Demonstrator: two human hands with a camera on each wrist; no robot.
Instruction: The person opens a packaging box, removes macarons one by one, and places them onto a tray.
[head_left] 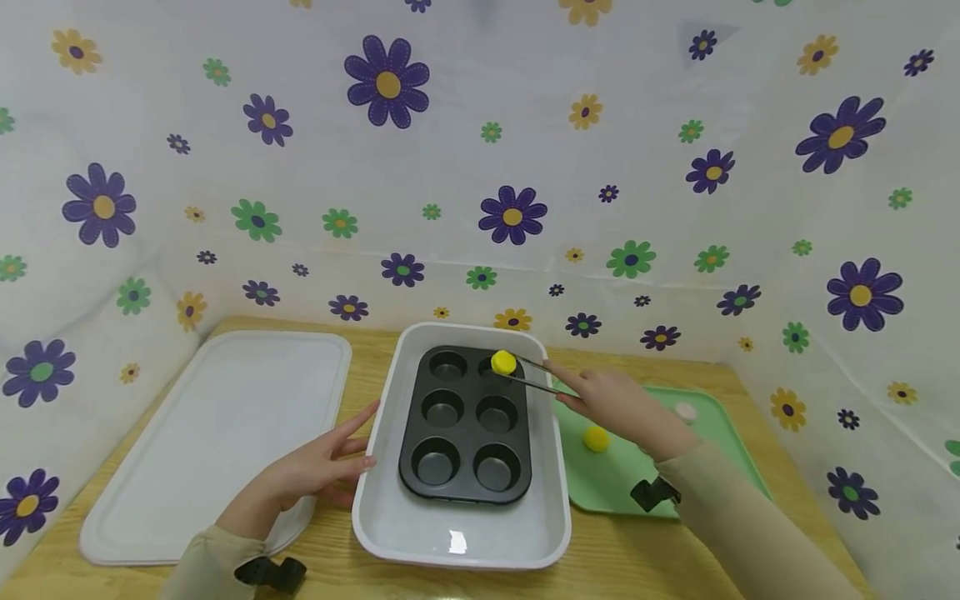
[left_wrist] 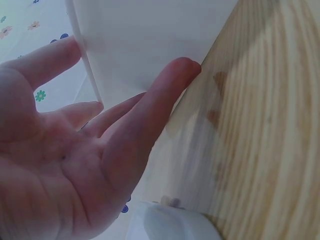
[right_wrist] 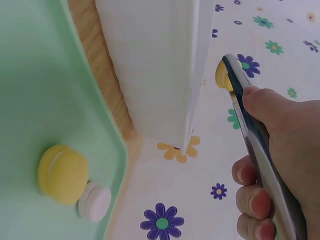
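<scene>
In the head view my right hand (head_left: pixel 618 408) grips metal tongs (head_left: pixel 536 384). Their tips pinch a yellow macaron (head_left: pixel 503 362) over the far right cup of a dark muffin tin (head_left: pixel 467 429), partly covering that cup. The tin's other cups look empty. It lies inside a deep white tub (head_left: pixel 405 527). On the tub's left side, my left hand (head_left: pixel 318 465) has its fingers spread, with fingertips and thumb against the wall and rim. The right wrist view shows the toothed tong tips around the yellow macaron (right_wrist: pixel 221 75).
Right of the tub lies a green tray (head_left: pixel 618 483) bearing another yellow macaron (head_left: pixel 596 438) and a pale pink macaron (head_left: pixel 686 412). A flat white tray (head_left: pixel 210 442) is at the left on the wooden table (head_left: pixel 322 554). Flower-patterned cloth (head_left: pixel 442 167) surrounds the back and sides.
</scene>
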